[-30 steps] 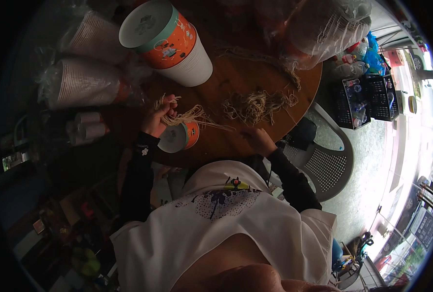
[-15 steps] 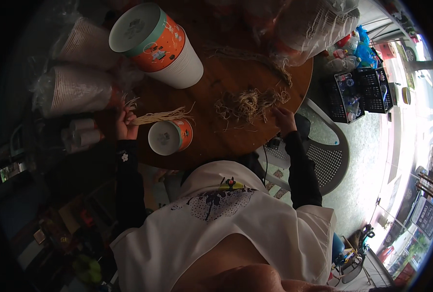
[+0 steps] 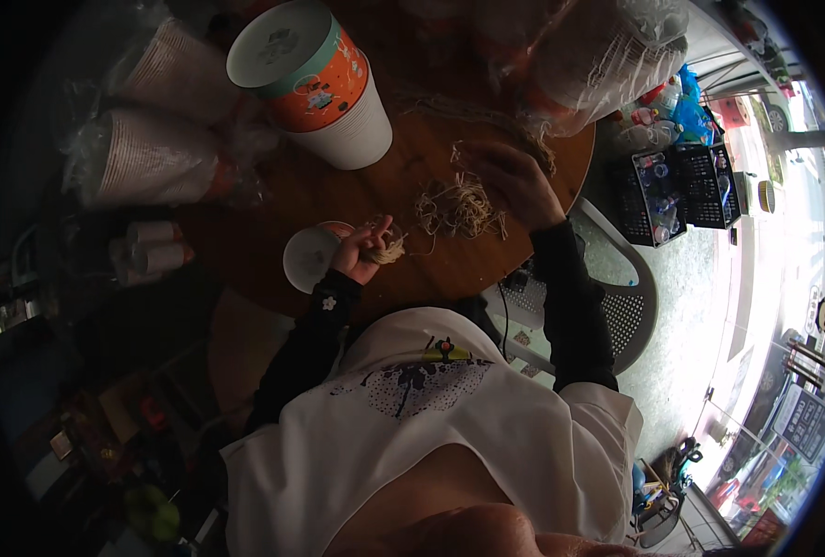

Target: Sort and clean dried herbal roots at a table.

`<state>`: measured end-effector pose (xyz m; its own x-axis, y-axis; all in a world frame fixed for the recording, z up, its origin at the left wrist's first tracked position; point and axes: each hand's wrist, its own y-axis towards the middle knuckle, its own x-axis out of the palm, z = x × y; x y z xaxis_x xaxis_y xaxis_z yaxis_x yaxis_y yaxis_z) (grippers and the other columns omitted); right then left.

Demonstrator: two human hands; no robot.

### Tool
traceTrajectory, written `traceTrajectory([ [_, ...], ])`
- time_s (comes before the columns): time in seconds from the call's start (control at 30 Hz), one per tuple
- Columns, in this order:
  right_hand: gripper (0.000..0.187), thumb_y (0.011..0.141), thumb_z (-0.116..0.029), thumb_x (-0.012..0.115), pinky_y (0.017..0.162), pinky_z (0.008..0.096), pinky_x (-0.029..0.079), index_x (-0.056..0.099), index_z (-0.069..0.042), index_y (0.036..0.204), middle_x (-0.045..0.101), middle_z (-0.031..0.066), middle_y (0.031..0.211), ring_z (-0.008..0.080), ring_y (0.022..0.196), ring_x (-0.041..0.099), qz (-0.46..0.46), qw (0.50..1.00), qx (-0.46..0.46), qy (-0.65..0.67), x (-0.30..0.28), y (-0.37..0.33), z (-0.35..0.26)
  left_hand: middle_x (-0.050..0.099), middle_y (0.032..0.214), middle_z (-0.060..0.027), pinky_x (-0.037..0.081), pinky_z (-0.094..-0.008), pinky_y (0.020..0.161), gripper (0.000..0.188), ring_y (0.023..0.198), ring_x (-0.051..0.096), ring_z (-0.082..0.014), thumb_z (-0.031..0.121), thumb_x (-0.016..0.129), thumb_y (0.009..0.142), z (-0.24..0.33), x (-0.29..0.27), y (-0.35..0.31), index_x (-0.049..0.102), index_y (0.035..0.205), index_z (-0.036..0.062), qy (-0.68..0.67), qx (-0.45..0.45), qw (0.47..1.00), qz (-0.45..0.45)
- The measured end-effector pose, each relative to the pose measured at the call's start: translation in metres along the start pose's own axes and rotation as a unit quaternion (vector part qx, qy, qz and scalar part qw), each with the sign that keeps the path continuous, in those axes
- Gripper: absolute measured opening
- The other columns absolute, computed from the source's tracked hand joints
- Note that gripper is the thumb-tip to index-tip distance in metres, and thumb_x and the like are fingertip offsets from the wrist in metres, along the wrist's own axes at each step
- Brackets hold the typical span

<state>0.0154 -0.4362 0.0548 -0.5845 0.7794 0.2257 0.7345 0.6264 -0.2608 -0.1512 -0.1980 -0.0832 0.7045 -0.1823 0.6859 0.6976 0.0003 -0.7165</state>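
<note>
My left hand [image 3: 359, 257] is closed round a folded bundle of pale tan, stringy strands [image 3: 391, 246], just right of a small paper cup [image 3: 309, 260] with a white round end. The hand and bundle cover part of the cup's orange side. On the brown table, a loose, tangled pile of the same strands [image 3: 459, 206] lies between my hands. Above the pile's right side reaches my right hand [image 3: 515, 181], its fingers pointing left. A few strands stick out at its dim fingertips, which seem to pinch them.
A stack of large orange and white paper buckets [image 3: 324, 93] stands beyond the small cup. Plastic-wrapped cup stacks [image 3: 157, 158] line the left, with another wrapped stack [image 3: 598, 65] at the far right. A grey chair [image 3: 631, 311] and black crates of bottles [image 3: 658, 190] are beside the round table [image 3: 273, 288].
My left hand has moved right, past the small cup, and its long bundle is now folded up in the fist. My right hand has moved up and left over the pile, lifting a few strands.
</note>
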Motion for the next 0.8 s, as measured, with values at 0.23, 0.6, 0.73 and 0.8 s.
traceTrajectory([
  [0.23, 0.036, 0.089, -0.005, 0.049, 0.048, 0.0149, 0.037, 0.046, -0.005, 0.124, 0.062, 0.0033, 0.102, -0.0002, 0.057, 0.044, -0.085, 0.996, 0.006, 0.009, 0.017, 0.017, -0.006, 0.057, 0.108, -0.0135, 0.046, -0.0200, 0.062, 0.018, 0.052, 0.041, -0.0071, 0.004, 0.047, 0.088, 0.006, -0.053, -0.011, 0.048, 0.105, -0.0037, 0.074, -0.080, 0.993, -0.038],
  [0.6, 0.026, 0.081, -0.003, 0.053, 0.075, 0.0316, 0.048, 0.053, -0.003, 0.107, 0.060, 0.0113, 0.098, 0.0234, 0.089, 0.060, -0.220, 0.925, -0.132, -0.279, 0.089, -0.007, 0.045, 0.057, 0.105, -0.0106, 0.047, -0.0341, 0.075, 0.028, 0.079, 0.056, -0.0148, 0.021, 0.041, 0.093, -0.004, -0.006, -0.037, 0.049, 0.110, 0.0006, 0.089, -0.115, 0.980, -0.137],
  [0.73, 0.026, 0.077, -0.003, 0.054, 0.073, 0.0341, 0.049, 0.054, -0.005, 0.103, 0.060, 0.0133, 0.096, 0.0287, 0.087, 0.060, -0.185, 0.907, -0.114, -0.360, 0.102, -0.037, 0.089, 0.058, 0.099, -0.0079, 0.044, -0.0363, 0.081, 0.030, 0.083, 0.057, -0.0155, 0.024, 0.041, 0.094, 0.002, 0.023, -0.036, 0.049, 0.111, 0.0009, 0.111, -0.045, 0.988, -0.096],
  [0.8, 0.024, 0.078, -0.003, 0.053, 0.071, 0.0354, 0.049, 0.054, -0.005, 0.102, 0.061, 0.0140, 0.095, 0.0300, 0.086, 0.060, -0.178, 0.911, -0.113, -0.354, 0.097, -0.045, 0.106, 0.058, 0.097, -0.0066, 0.044, -0.0358, 0.079, 0.031, 0.081, 0.056, -0.0148, 0.024, 0.042, 0.094, 0.011, 0.027, -0.039, 0.049, 0.112, 0.0006, 0.096, -0.042, 0.991, -0.088],
])
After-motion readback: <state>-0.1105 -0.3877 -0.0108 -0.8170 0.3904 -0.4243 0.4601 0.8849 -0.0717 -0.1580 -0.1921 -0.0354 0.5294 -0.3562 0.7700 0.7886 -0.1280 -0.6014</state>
